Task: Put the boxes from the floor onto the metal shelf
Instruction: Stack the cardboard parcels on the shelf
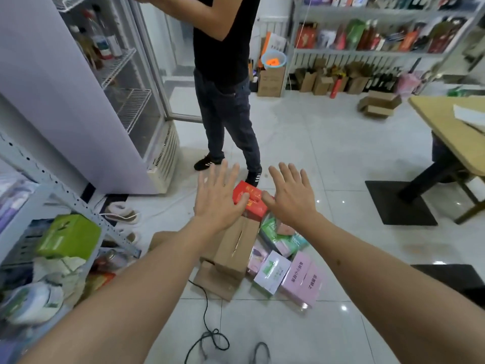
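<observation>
Head view: I see my left hand [217, 198] and right hand [291, 198], fingers spread wide, holding nothing, above the small red cardboard box [249, 199] atop a brown carton [233, 248].

Glossy white tile floor [328, 158]

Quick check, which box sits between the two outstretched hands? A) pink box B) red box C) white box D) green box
B: the red box on top of the floor pile shows between the open left hand and right hand.
</observation>
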